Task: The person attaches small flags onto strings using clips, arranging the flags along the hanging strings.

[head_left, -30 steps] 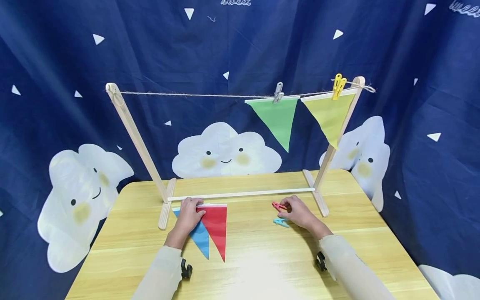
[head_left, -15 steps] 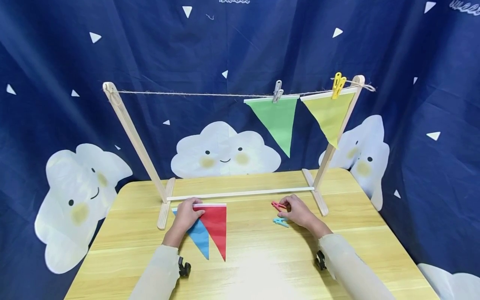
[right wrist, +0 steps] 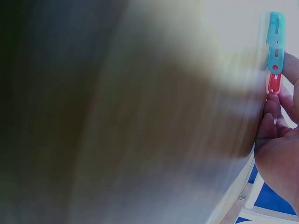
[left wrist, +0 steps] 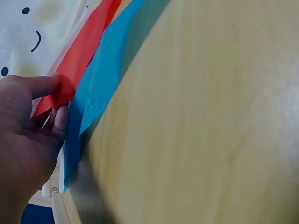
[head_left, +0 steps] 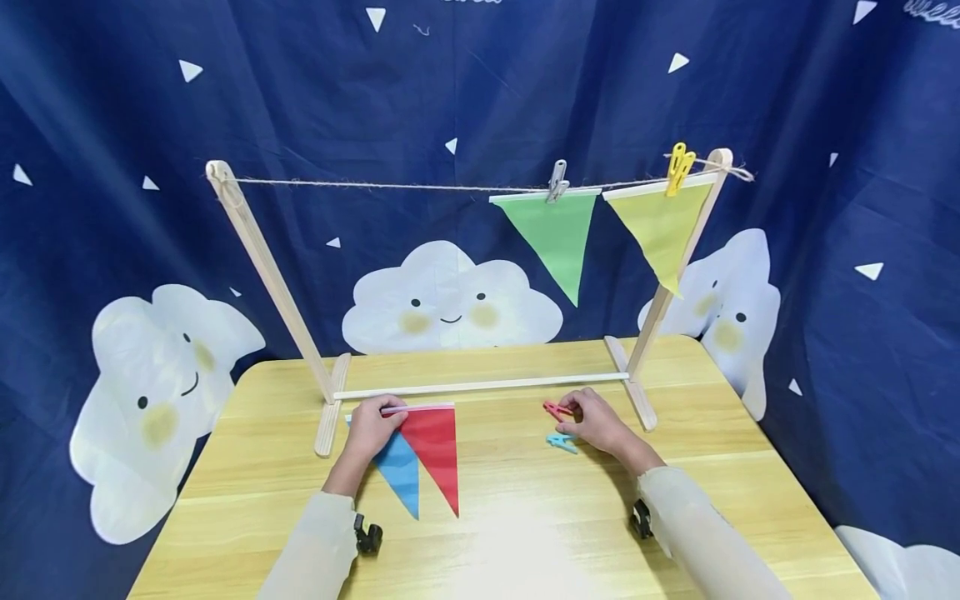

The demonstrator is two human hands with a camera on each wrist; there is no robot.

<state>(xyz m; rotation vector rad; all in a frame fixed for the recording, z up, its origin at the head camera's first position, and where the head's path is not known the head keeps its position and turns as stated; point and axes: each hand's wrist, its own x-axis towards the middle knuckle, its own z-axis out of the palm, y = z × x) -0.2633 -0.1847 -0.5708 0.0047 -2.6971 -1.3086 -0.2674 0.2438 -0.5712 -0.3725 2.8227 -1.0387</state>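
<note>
My left hand (head_left: 371, 425) pinches the top edge of a red triangular pennant (head_left: 435, 446) between thumb and fingers. Under it, a blue pennant (head_left: 401, 471) lies on the table, its upper part partly hidden by the hand and the red cloth. In the left wrist view the red pennant (left wrist: 77, 65) bends at the thumb, with the blue pennant (left wrist: 96, 88) beside it. On the right, my right hand (head_left: 596, 421) pinches the end of a red clothespin (head_left: 557, 412). A light-blue clothespin (head_left: 561, 443) lies just in front of it, near the fingertips.
A wooden stand with a left post (head_left: 273, 275) and a right post (head_left: 660, 304) carries a string (head_left: 390, 184). From it hang a green pennant (head_left: 555, 233) under a grey clothespin (head_left: 557, 179) and a yellow pennant (head_left: 660, 221) under a yellow clothespin (head_left: 678, 169). A low crossbar (head_left: 480, 385) joins the feet.
The left hand has raised the red pennant's top edge a little, and its tip has shifted slightly right and away. The blue pennant and the right hand stay in place.
</note>
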